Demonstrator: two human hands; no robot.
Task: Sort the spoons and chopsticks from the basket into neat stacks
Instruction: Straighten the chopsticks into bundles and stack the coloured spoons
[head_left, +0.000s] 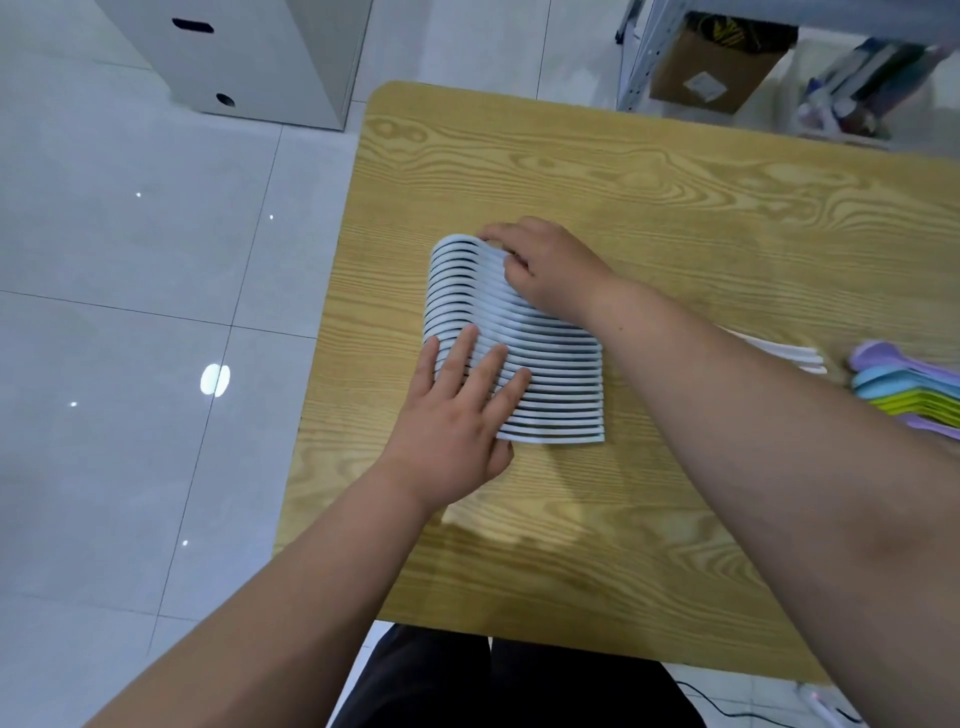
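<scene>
Pressing our left hand (457, 410) flat, fingers straight, on the near end of the row of pale blue spoons (550, 374) on the wooden table (675, 208), we grip its far end with our right hand (545, 270), fingers curled. Coloured spoons (904, 389) lie well right of the row.

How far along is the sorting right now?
Done: pastel purple, blue and green spoons lie nested at the right edge of the light wooden table, white stick-like pieces beside them. In hand: the row of pale blue nested spoons, left hand pressing flat on it, right hand curled over its far end. Left: unclear; no basket is in view.
</scene>
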